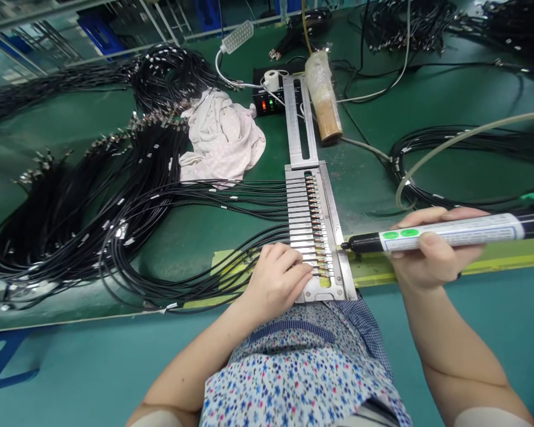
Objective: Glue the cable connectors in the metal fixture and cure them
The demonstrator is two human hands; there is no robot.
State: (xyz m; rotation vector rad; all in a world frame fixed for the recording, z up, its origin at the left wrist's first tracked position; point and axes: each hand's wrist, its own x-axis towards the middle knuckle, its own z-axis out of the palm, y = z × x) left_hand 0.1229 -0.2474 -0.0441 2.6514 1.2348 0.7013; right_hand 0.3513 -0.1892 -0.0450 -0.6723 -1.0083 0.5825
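Observation:
A metal fixture (333, 216) lies at the table's near edge, with a row of black cables (249, 198) laid across its slots and their connector ends lined up in its middle channel. My left hand (276, 277) rests on the fixture's near left part, fingers curled and pressing down on the cables there. My right hand (431, 252) is closed round a white pen-shaped dispenser (449, 232) with green labels. Its black tip (346, 244) touches the fixture's right edge.
Big bundles of black cable (80, 207) cover the table's left side. A crumpled white cloth (222, 136), a power unit (267, 98) with lit lamps, a small white lamp (237, 37) and a wrapped tube (323, 95) lie beyond the fixture. More cable coils (471, 142) lie right.

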